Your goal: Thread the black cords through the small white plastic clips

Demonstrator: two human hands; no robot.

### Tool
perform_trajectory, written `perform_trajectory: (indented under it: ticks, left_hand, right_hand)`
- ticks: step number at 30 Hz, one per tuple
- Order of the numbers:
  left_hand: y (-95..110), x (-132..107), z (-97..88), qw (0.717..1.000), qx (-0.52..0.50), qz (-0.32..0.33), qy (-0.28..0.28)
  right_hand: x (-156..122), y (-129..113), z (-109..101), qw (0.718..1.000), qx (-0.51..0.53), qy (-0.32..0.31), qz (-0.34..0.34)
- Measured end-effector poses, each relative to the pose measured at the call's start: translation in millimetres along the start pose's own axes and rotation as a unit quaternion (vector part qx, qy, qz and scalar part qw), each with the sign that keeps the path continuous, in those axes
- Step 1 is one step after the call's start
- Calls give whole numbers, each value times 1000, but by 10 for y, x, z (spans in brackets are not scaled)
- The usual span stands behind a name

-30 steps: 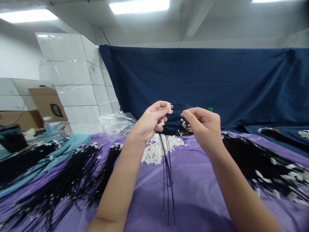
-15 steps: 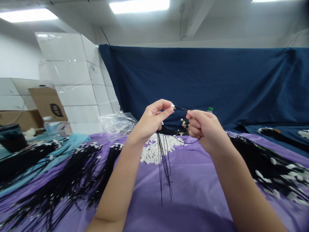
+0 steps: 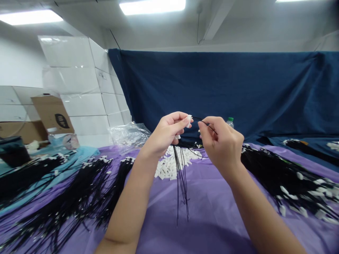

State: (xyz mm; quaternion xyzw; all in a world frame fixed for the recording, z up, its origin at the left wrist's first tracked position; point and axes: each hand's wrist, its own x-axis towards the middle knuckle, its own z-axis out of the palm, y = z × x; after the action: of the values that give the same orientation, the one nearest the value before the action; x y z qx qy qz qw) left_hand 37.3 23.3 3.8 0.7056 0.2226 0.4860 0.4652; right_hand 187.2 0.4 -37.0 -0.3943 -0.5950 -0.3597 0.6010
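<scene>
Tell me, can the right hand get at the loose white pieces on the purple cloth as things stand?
Likely yes: the white pieces lie largely in the open, though black cords hanging from the left hand cross in front, and the right hand seems to be pinching a cord.

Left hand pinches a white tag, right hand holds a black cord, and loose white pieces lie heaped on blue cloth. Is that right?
The colour is wrong: the head view shows the loose white pieces heaped on purple cloth, not blue. The left hand pinches a white tag and the right hand holds a black cord.
</scene>
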Motion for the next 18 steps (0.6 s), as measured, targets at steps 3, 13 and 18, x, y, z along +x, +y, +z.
perform_trajectory:
  ticks: [3, 13, 18]
  left_hand:
    - [28, -26, 21, 1000, 4, 1, -1]
    - [42, -44, 16, 999, 39, 8, -10]
    - [28, -26, 4, 999, 42, 3, -13]
  right_hand:
    - [-11, 26, 20, 999, -1, 42, -20]
    - [4, 25, -18, 999, -2, 19, -28]
    - [8, 17, -14, 1000, 14, 2, -26]
